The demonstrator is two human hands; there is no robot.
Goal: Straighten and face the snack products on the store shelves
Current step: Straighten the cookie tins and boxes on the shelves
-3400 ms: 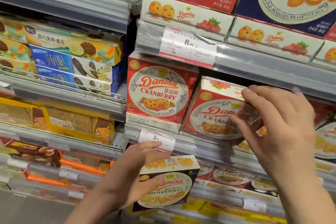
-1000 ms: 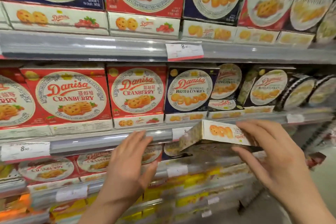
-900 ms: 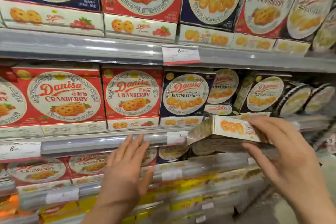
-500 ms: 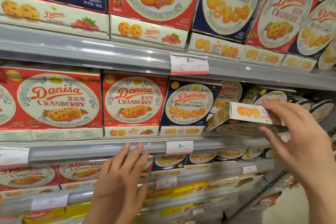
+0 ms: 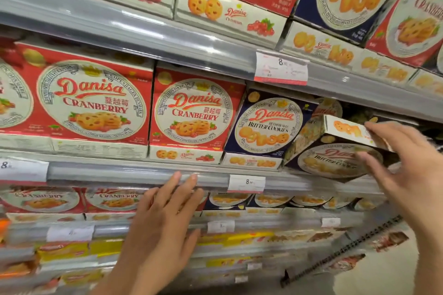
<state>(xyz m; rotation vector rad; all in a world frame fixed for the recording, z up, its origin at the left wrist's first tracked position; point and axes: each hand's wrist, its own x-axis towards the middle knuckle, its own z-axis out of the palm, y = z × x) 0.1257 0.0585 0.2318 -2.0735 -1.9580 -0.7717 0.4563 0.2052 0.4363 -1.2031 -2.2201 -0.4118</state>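
Two hands up: right hand [image 5: 407,172] grasps a tilted butter cookie box [image 5: 335,151] at the shelf [image 5: 119,172]; left hand [image 5: 163,227] flat, released

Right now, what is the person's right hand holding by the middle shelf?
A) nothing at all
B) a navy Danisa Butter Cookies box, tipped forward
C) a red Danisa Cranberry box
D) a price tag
B: the right hand grips a tilted navy Danisa Butter Cookies box, its round label facing downward, beside the upright Butter Cookies box on the middle shelf.
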